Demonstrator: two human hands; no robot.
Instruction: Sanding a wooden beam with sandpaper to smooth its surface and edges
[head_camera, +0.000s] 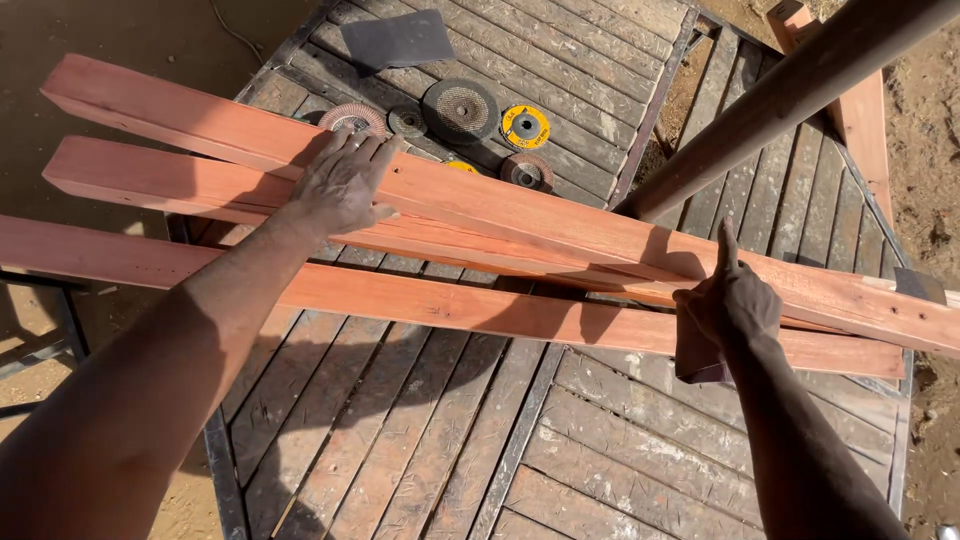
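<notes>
On the slatted counter (420, 440), three reddish timber beams (520, 215) lie crosswise, just near-side of a cluster of grinder discs (461, 108) and a dark sanding sheet (398, 40). Left hand (345, 185) open, palm flat, pressing the middle beam; right hand (733, 300) closed round a folded piece of sandpaper (695, 355) against the beams' near edge, forefinger extended. Step looks like hand-sanding with the stack steadied; the next stroke calls for firm downward hold left, even pressure along the grain right.
</notes>
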